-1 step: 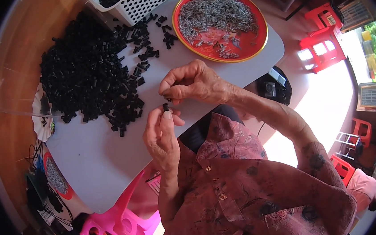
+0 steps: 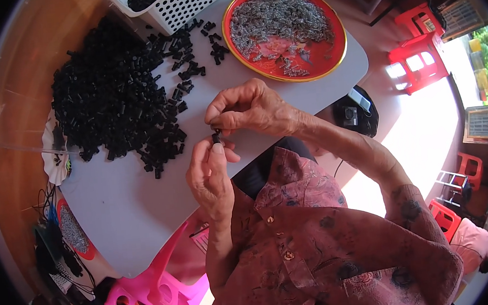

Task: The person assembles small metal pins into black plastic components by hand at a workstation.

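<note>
My left hand (image 2: 210, 173) pinches a small black plastic part (image 2: 216, 137) upright between thumb and fingers, over the table's near edge. Just above it, my right hand (image 2: 252, 108) is closed, thumb against forefinger. Its fingertips meet the top of the black part; whatever they hold there is too small to make out. To the left lies a big heap of similar black plastic parts (image 2: 116, 88). Beyond my right hand, a round red tray (image 2: 318, 67) with a gold rim carries many small silvery metal pieces that look like springs (image 2: 279, 19).
A white perforated basket (image 2: 185, 9) with black parts stands at the back of the grey table (image 2: 139, 214). A pink plastic chair (image 2: 157, 288) is at the near left. Red stools (image 2: 419, 61) stand on the right, and a dark object with a device (image 2: 354, 114) sits beside the table.
My right fingertips have come down slightly onto the top of the black part. My left hand has barely moved.
</note>
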The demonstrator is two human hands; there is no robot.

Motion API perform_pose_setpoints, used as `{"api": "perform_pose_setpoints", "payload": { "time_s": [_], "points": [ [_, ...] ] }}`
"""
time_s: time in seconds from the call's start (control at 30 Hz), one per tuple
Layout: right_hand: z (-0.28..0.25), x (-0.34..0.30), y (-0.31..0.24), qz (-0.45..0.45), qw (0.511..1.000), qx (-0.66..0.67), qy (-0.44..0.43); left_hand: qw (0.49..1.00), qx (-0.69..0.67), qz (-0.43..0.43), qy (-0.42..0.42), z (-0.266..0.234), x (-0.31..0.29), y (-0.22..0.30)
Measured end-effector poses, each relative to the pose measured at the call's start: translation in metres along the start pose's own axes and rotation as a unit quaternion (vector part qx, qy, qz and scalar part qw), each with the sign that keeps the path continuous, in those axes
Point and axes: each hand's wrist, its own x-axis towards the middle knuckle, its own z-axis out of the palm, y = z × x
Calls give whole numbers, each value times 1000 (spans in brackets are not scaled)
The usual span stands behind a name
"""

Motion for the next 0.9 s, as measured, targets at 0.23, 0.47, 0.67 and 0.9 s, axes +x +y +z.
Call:
{"api": "perform_pose_setpoints", "payload": {
  "time_s": [0.23,0.47,0.67,0.9],
  "points": [
    [-3,-1,4,-32,999,32,-11,1000,-3,-11,-6,3,4,-4],
    [-2,-2,7,-40,998,40,-25,999,38,4,3,6,4,-3],
    [-3,-1,14,-74,996,38,-8,998,53,32,6,6,4,-7],
    [-1,-1,13,-69,997,20,-2,998,55,29,14,8,3,-7]
  ]
}}
